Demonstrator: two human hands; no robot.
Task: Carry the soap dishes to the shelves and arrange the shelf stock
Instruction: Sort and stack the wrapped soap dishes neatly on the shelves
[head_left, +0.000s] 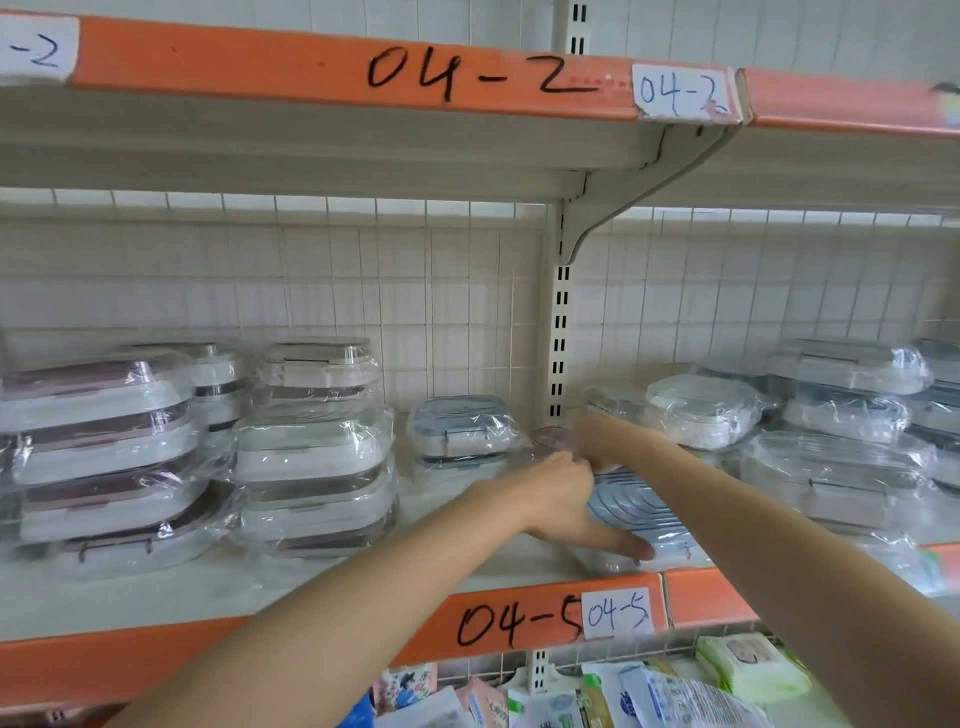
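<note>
Backdrop: white wire grid behind our shelf (363, 587), whose orange edge reads 04-5; an upper shelf (322, 67) is marked 04-2.
Left fingers: our left hand (563, 499) reaches in, thumb stretched down to the near edge of the blue dish (641, 512), the other fingers bent over its far end; we seem to be gripping it.
Right fingers: our right hand (605, 441) reaches past the blue dish's far end; its fingertips are hidden, so we cannot tell whether they are apart or clamped.
Blue dish: wrapped in clear film, lying flat on the shelf near the front edge, just right of the upright post (560, 343).
Round thing: a pinkish wrapped item (550, 441) just beside both hands, too blurred to name.
Left stock: stacks of wrapped dishes (109, 457), with one low blue-grey pile (462, 431) beside the post.
Right stock: more wrapped dishes (831, 415) stacked loosely.
Below: packets (675, 691) jumbled on the lower shelf.
</note>
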